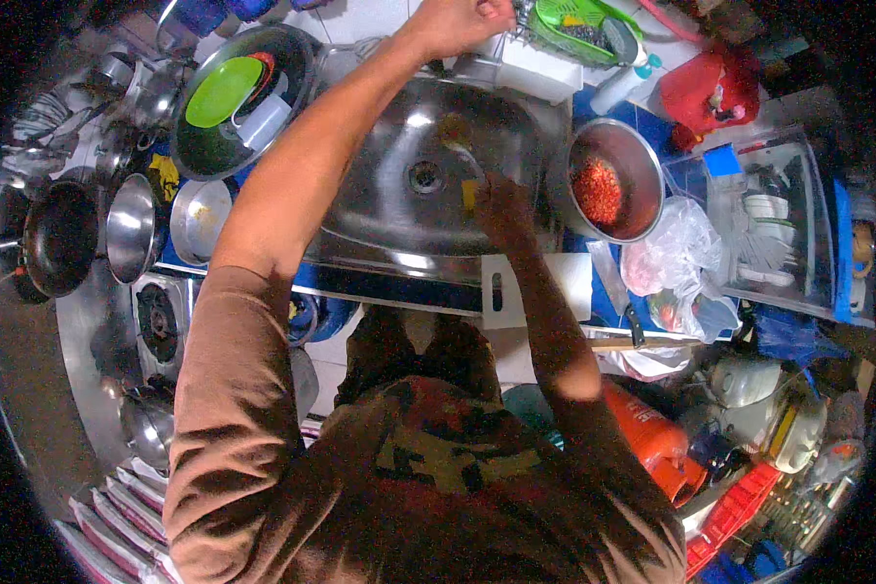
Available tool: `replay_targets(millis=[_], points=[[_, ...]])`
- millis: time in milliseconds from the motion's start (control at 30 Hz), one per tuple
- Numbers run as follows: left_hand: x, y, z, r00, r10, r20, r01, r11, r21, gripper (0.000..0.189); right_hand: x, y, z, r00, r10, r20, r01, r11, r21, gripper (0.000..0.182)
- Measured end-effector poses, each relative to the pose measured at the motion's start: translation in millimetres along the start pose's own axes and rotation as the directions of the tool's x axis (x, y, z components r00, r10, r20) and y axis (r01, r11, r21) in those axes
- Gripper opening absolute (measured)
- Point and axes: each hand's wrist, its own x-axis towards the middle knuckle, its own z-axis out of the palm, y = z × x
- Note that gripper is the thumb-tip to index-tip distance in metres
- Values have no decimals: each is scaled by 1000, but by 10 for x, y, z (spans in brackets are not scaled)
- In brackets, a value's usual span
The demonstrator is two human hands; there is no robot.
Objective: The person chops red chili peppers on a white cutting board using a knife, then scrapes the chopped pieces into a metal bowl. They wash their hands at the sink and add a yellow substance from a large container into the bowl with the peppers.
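Note:
My left hand (485,22) is at the top edge, beyond the sink, beside a wire rack (527,20); its fingers are curled, and whether they hold anything is unclear. Over the stainless steel sink basin (379,212), my right hand (504,204) is closed against a yellow piece, apparently a sponge (469,196). A curved shiny streak, perhaps a utensil, reaches from its fingers towards a blurred yellowish patch (452,130). The drain (426,177) lies left of that hand. A deep metal pot (646,157) with chopped red food (596,191) stands right of the sink.
Left are a large basin (179,139) with a green plate (223,92), a metal bowl (133,228) and a frying pan (62,239). A white cutting board (573,281) overlaps the sink's front edge; a knife (634,325), plastic bags (675,244) and a clear bin (810,292) lie right.

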Motion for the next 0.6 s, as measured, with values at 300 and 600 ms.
replay_targets(millis=[300,600], points=[[-1492,-1216,1028,733,-511,-450,250,817,-520,24,348,-200,29,896,265,356,-277,961,-19,24],[-1548,-2109,1844,977,-195,90,163,945,285,30,301,325,745,969,-102,226,130,986,-109,16]])
